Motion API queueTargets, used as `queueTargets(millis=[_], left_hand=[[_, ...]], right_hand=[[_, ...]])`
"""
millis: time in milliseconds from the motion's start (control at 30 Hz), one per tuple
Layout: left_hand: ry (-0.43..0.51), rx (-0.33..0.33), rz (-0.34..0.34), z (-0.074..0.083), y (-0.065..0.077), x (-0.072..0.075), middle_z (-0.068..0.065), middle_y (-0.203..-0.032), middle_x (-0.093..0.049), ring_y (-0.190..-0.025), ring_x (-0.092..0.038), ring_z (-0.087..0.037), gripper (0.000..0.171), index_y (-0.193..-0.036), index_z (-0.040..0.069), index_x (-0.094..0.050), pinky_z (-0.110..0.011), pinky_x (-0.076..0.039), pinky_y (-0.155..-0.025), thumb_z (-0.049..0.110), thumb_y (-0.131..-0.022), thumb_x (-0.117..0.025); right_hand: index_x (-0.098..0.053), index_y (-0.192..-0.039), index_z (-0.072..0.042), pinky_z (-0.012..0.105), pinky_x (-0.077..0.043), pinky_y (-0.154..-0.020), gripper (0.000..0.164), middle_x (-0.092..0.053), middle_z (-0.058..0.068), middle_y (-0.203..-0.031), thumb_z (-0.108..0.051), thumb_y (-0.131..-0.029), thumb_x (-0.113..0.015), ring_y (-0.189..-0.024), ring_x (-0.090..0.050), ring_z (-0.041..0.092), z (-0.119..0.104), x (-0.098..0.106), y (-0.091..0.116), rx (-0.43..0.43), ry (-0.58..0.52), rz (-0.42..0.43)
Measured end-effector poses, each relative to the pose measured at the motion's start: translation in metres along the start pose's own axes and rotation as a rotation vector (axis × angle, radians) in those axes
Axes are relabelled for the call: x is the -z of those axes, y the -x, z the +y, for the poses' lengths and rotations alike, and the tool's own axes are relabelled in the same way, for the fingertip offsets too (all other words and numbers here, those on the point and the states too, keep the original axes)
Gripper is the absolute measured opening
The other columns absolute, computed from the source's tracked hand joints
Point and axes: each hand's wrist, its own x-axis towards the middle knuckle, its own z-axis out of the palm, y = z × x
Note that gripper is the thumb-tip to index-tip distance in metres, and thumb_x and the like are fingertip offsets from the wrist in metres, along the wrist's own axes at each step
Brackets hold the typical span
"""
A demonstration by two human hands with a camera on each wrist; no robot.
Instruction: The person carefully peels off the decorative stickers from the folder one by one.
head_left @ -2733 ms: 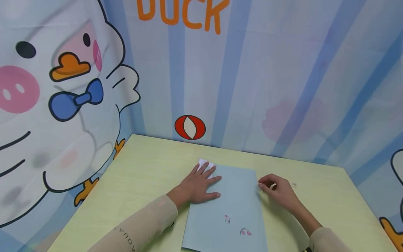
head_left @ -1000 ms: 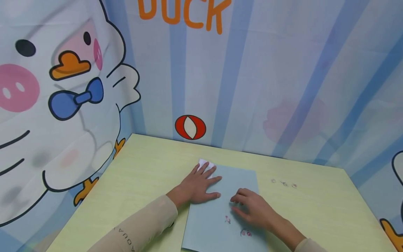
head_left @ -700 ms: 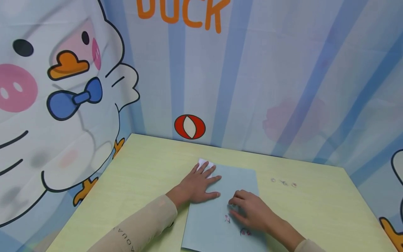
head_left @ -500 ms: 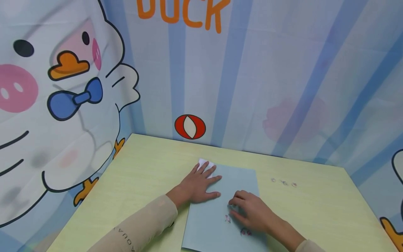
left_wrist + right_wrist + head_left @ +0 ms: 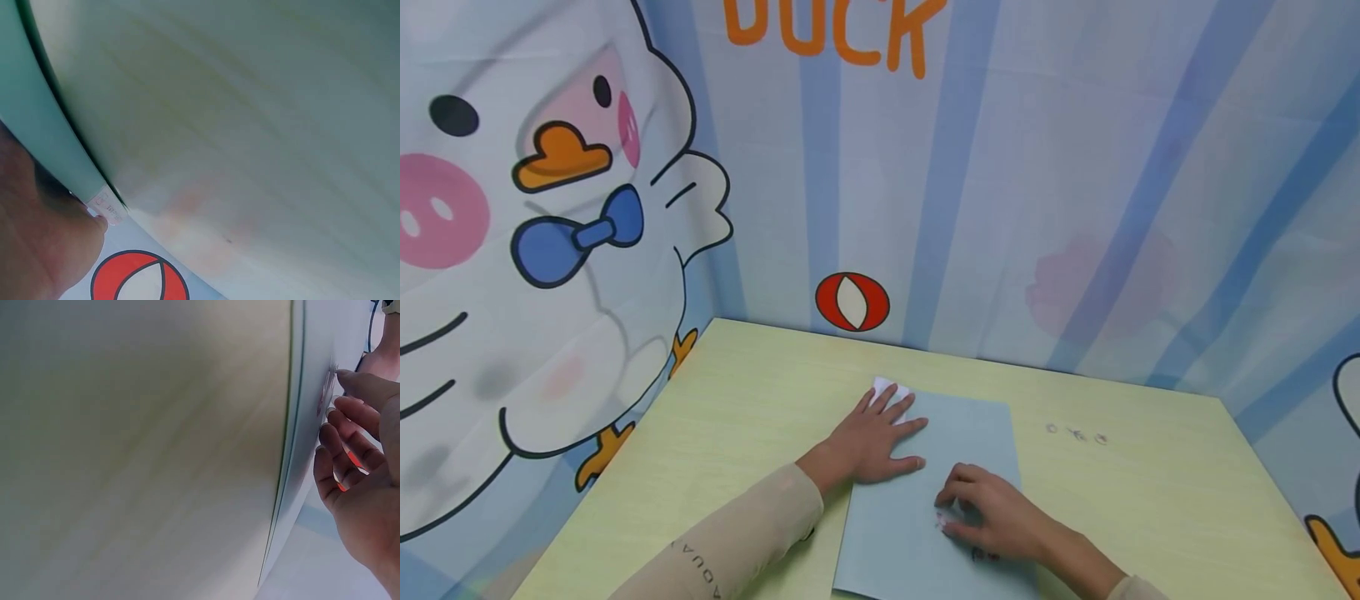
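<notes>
The right hand (image 5: 996, 512) has moved down to a sticker (image 5: 941, 522), fingertips narrowly parted, while the spread left hand (image 5: 876, 446) should keep the folder (image 5: 898, 546) steady.

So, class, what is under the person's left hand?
The left hand lies over a white paper and part of the blue folder. Only part of the paper shows; what lies directly beneath the hand is covered.
</notes>
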Motion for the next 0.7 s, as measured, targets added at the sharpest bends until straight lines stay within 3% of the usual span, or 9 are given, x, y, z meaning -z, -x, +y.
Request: queueTargets(millis=[367, 700], left_hand=[[-0.005, 0.005, -0.006, 0.0, 0.0, -0.0011, -0.002, -0.177, -0.02, -0.164, -0.009, -0.034, 0.073, -0.166, 0.036, -0.036, -0.058, -0.01, -0.129, 0.074, -0.103, -0.038], [-0.011, 0.007, -0.004, 0.0009, 0.0002, -0.0001, -0.003, -0.177, -0.021, -0.164, -0.01, -0.033, 0.073, -0.166, 0.036, -0.036, -0.058, -0.01, -0.129, 0.074, -0.103, -0.039]], right_hand=[[-0.076, -0.107, -0.026, 0.034, -0.055, -0.092, 0.008, -0.062, -0.017, -0.107, -0.024, -0.099, -0.077, -0.099, -0.058, 0.002, -0.0079, 0.0016, -0.0015, 0.035, 0.022, -0.023], [-0.071, -0.104, -0.028, 0.031, -0.055, -0.091, 0.009, -0.061, -0.019, -0.106, -0.023, -0.1, -0.077, -0.097, -0.058, 0.002, -0.0097, 0.0014, -0.003, -0.016, -0.05, -0.059]])
